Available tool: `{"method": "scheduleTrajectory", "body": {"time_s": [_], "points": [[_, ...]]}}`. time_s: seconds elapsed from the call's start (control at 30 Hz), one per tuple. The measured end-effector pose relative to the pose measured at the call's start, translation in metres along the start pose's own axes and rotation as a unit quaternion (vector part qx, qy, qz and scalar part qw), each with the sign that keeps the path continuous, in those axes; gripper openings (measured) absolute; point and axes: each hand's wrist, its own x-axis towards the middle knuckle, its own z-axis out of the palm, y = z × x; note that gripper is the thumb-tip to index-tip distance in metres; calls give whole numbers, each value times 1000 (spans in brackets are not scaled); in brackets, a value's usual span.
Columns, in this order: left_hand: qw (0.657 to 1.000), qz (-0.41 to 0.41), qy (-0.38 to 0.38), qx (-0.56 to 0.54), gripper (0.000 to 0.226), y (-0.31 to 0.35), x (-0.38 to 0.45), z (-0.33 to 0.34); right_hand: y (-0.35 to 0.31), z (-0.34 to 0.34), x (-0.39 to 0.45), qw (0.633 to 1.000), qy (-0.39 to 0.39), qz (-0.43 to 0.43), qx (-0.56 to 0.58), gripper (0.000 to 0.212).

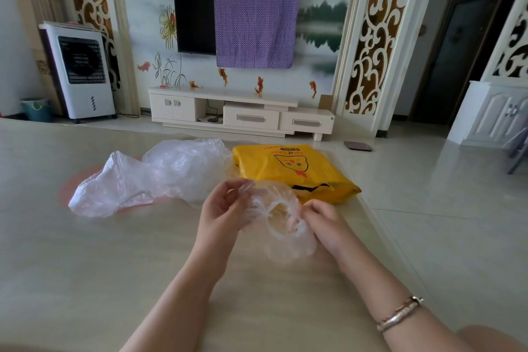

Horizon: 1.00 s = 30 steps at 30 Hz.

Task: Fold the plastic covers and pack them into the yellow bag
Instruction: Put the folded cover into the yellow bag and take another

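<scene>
I see both hands holding one thin, crinkled clear plastic cover (281,217) just above the pale, glossy desk (85,266): the left hand (221,208) pinches its gathered rim, the right hand (321,218) grips the opposite edge. Behind it the flat, smooth yellow bag (288,168) lies on the desk, and beside that a puffy heap of loose plastic covers (154,177).
</scene>
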Motion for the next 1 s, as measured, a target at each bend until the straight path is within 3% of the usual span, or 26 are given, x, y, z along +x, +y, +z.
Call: {"method": "scheduleTrajectory", "body": {"time_s": [0.07, 0.13, 0.2, 0.4, 0.67, 0.77, 0.87, 0.93, 1.0], "points": [[986, 72, 44, 145, 20, -7, 0, 0, 2, -2, 3, 998, 57, -1, 39, 23], [943, 134, 74, 297, 28, -12, -3, 0, -1, -5, 3, 993, 107, -18, 51, 23], [922, 137, 75, 356, 28, -13, -6, 3, -2, -6, 4, 988, 144, -51, 28, 21], [923, 46, 90, 371, 23, -13, -6, 3, 8, -11, 11, 977, 171, -97, -83, 25], [922, -39, 84, 376, 35, -11, -10, 1, 9, -12, 11, 989, 127, -30, -75, 31], [923, -45, 75, 376, 38, -9, -14, 4, 12, -12, 11, 977, 97, -33, -188, 27], [920, -51, 64, 383, 39, 1, -23, 1, 13, -17, 5, 942, 98, -44, -318, 23], [916, -64, 52, 393, 40, 7, -27, -2, 13, -21, 0, 929, 100, -52, -353, 24], [911, -100, 40, 398, 41, 14, -32, -5, 13, -24, -5, 940, 92, -42, -326, 28]]}}
